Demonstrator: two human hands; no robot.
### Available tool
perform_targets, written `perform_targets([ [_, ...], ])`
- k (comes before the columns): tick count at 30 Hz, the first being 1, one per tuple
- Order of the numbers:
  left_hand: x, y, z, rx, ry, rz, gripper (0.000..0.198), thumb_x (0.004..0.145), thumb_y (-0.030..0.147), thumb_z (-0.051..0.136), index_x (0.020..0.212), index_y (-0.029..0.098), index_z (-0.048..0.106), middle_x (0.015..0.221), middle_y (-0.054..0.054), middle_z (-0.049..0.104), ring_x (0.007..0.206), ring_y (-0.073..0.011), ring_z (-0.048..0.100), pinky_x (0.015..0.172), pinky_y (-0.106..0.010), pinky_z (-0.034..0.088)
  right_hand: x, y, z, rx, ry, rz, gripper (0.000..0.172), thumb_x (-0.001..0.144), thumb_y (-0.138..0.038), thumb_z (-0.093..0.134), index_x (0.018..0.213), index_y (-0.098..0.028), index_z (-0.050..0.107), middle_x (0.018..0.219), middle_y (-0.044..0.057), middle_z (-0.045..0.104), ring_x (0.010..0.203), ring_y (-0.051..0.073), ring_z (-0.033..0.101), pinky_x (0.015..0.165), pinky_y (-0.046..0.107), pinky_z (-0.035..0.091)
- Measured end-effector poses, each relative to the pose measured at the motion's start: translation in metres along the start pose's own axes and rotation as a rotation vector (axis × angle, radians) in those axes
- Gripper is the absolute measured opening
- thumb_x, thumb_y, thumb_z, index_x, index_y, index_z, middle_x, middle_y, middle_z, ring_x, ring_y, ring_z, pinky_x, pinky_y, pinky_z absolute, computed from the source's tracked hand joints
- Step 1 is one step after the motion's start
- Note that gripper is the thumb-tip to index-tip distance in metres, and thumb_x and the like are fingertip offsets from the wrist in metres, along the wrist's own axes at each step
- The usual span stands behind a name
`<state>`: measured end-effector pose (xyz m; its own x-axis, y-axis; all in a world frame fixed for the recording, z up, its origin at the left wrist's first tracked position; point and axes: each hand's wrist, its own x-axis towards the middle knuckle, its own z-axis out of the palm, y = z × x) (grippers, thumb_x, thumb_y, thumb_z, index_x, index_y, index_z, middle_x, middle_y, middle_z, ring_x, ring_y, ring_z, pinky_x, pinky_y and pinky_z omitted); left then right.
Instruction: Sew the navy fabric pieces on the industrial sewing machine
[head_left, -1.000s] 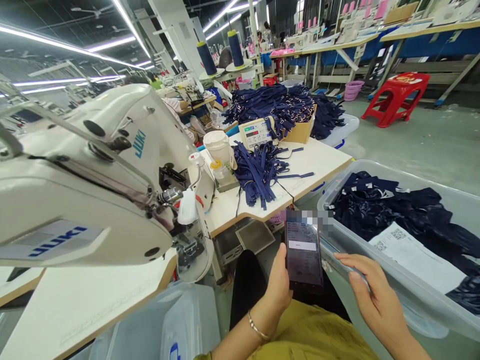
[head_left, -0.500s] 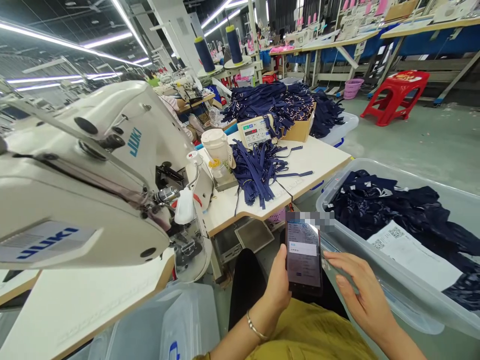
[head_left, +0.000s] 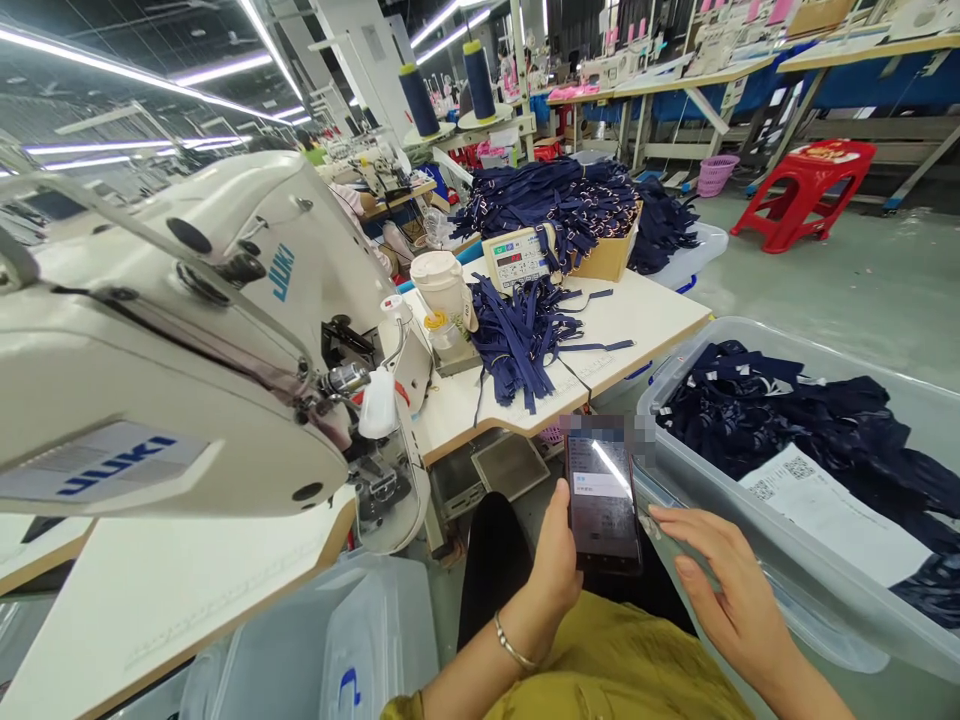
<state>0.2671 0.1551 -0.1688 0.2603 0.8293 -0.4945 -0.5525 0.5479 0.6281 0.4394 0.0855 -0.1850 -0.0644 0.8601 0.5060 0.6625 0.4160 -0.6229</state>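
A smartphone [head_left: 602,515] with a lit screen and a white pop-up box is held over my lap. My left hand [head_left: 556,545] wraps round its left side, the thumb along the edge. Just right of the phone, apart from it, hovers my right hand [head_left: 724,580], fingers loosely stretched and nothing in them. To my left stands a white JUKI sewing machine [head_left: 172,400]. On its white table [head_left: 637,310] lies a loose pile of navy straps [head_left: 521,340], below a control panel [head_left: 516,258].
A clear plastic bin [head_left: 750,490] of dark garments, with a printed paper sheet [head_left: 836,515] on top, stands at my right. Behind the panel, more navy straps fill a cardboard box [head_left: 604,258]. A red stool [head_left: 806,195] is farther back. Another translucent bin [head_left: 382,630] sits lower left.
The view has shifted slightly, so the machine and table appear a little farther right. The phone sits slightly higher and more left in view, still in my left hand. My right hand barely moves.
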Motion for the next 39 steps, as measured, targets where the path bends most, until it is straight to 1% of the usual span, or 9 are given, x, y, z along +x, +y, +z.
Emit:
perform_targets([
  [5, 0.0, -0.001, -0.001, -0.002, -0.015, -0.016, 0.062, 0.077, 0.061, 0.063, 0.109, 0.008, 0.067, 0.111, -0.013, 0.069, 0.107, -0.0275, 0.061, 0.099, -0.036, 0.042, -0.003, 0.002, -0.001, -0.004, -0.007, 0.003, 0.027, 0.095, -0.025, 0.044, 0.12, -0.022, 0.052, 0.12, 0.008, 0.062, 0.111, 0.026, 0.053, 0.09, 0.043, 0.044],
  [11, 0.0, -0.002, -0.001, 0.007, -0.031, -0.027, 0.058, 0.077, 0.061, 0.063, 0.107, 0.011, 0.069, 0.106, -0.012, 0.071, 0.109, -0.0297, 0.06, 0.1, -0.039, 0.04, 0.002, 0.0, 0.001, -0.042, 0.002, 0.023, 0.027, 0.095, -0.029, 0.045, 0.12, -0.022, 0.052, 0.121, 0.009, 0.061, 0.111, 0.026, 0.054, 0.09, 0.043, 0.046],
  [14, -0.001, -0.001, 0.0, 0.019, -0.056, -0.01, 0.057, 0.077, 0.06, 0.064, 0.108, 0.012, 0.069, 0.11, -0.012, 0.07, 0.111, -0.0306, 0.059, 0.101, -0.04, 0.039, 0.006, 0.0, 0.003, -0.053, 0.006, 0.039, 0.029, 0.096, -0.033, 0.042, 0.121, -0.022, 0.051, 0.124, 0.01, 0.06, 0.114, 0.027, 0.054, 0.09, 0.044, 0.047],
  [19, -0.001, 0.001, 0.001, 0.044, -0.076, 0.015, 0.058, 0.078, 0.061, 0.063, 0.11, 0.013, 0.069, 0.115, -0.011, 0.068, 0.112, -0.0308, 0.059, 0.102, -0.04, 0.039, 0.011, 0.002, 0.003, -0.049, -0.03, 0.038, 0.039, 0.099, -0.045, 0.03, 0.125, -0.021, 0.048, 0.132, 0.011, 0.054, 0.12, 0.027, 0.049, 0.093, 0.046, 0.045],
  [23, -0.001, -0.001, -0.001, 0.068, -0.081, 0.023, 0.057, 0.08, 0.06, 0.061, 0.111, 0.013, 0.069, 0.115, -0.012, 0.068, 0.112, -0.0311, 0.059, 0.101, -0.04, 0.039, 0.015, 0.002, 0.005, -0.079, -0.064, 0.033, 0.046, 0.098, -0.051, 0.027, 0.126, -0.021, 0.048, 0.133, 0.01, 0.054, 0.121, 0.028, 0.048, 0.094, 0.047, 0.043],
  [26, -0.002, -0.001, -0.001, 0.072, -0.104, 0.02, 0.057, 0.083, 0.059, 0.058, 0.112, 0.011, 0.068, 0.116, -0.013, 0.067, 0.112, -0.0315, 0.059, 0.1, -0.04, 0.04, 0.019, 0.001, 0.008, -0.116, -0.093, 0.04, 0.046, 0.098, -0.053, 0.028, 0.124, -0.022, 0.049, 0.133, 0.01, 0.055, 0.122, 0.029, 0.047, 0.094, 0.047, 0.043],
  [29, -0.002, 0.0, -0.001, 0.061, -0.107, 0.011, 0.058, 0.082, 0.059, 0.059, 0.113, 0.011, 0.068, 0.116, -0.013, 0.067, 0.113, -0.0313, 0.059, 0.1, -0.04, 0.04, 0.02, -0.001, 0.008, -0.131, -0.089, 0.043, 0.044, 0.098, -0.053, 0.03, 0.121, -0.022, 0.05, 0.132, 0.009, 0.056, 0.122, 0.029, 0.047, 0.093, 0.047, 0.042],
  [35, 0.003, 0.002, -0.002, 0.006, 0.003, -0.016, 0.058, 0.076, 0.061, 0.064, 0.107, 0.012, 0.069, 0.108, -0.012, 0.07, 0.109, -0.0312, 0.061, 0.099, -0.041, 0.042, 0.011, -0.003, -0.001, -0.017, 0.03, -0.019, 0.034, 0.1, -0.04, 0.031, 0.115, -0.02, 0.054, 0.118, 0.01, 0.063, 0.108, 0.027, 0.054, 0.087, 0.044, 0.043],
  [39, 0.004, 0.006, -0.002, -0.034, 0.031, -0.017, 0.059, 0.077, 0.062, 0.062, 0.106, 0.011, 0.068, 0.109, -0.013, 0.07, 0.11, -0.031, 0.061, 0.099, -0.041, 0.043, 0.002, -0.003, -0.004, 0.024, 0.009, -0.041, 0.029, 0.1, -0.036, 0.033, 0.108, -0.022, 0.057, 0.109, 0.008, 0.067, 0.101, 0.026, 0.057, 0.083, 0.042, 0.045],
])
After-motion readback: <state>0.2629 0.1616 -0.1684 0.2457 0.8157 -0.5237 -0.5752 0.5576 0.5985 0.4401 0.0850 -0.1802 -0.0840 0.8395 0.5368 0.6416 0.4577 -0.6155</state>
